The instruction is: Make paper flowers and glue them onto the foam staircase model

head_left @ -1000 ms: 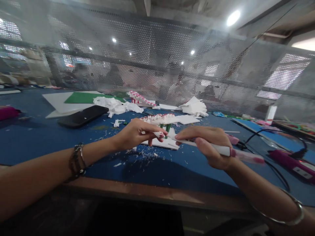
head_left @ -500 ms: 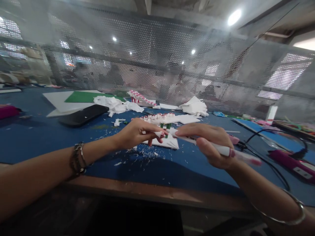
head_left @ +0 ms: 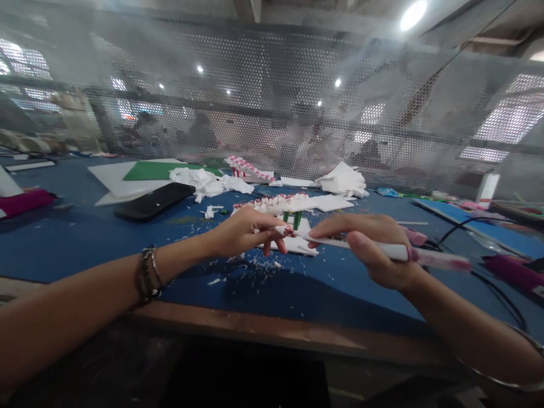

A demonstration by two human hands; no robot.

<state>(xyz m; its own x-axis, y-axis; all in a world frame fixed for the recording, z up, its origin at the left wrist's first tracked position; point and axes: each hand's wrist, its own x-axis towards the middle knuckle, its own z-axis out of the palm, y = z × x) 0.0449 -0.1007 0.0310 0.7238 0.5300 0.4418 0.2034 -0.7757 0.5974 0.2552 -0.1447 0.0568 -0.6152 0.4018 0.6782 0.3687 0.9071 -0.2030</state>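
Note:
My left hand pinches a small white rolled piece with red colouring on its end. My right hand grips a white marker pen with a pinkish-red rear end, pointed left. The pen's tip meets the red end of the piece or lies very close; I cannot tell if they touch. Just behind my hands is a row of similar white pieces with red edges. Green upright sticks and a white slab show below that row, partly hidden by my hands.
A black phone-like object, crumpled white paper and a green sheet lie left. Farther back are a pink-and-white row and stacked white sheets. White scraps dot the blue tabletop. Cables and a purple object are right.
The pen tip has come closer to the red end of the white piece. The whole view has shifted slightly, so things appear farther right. Both hands keep their holds.

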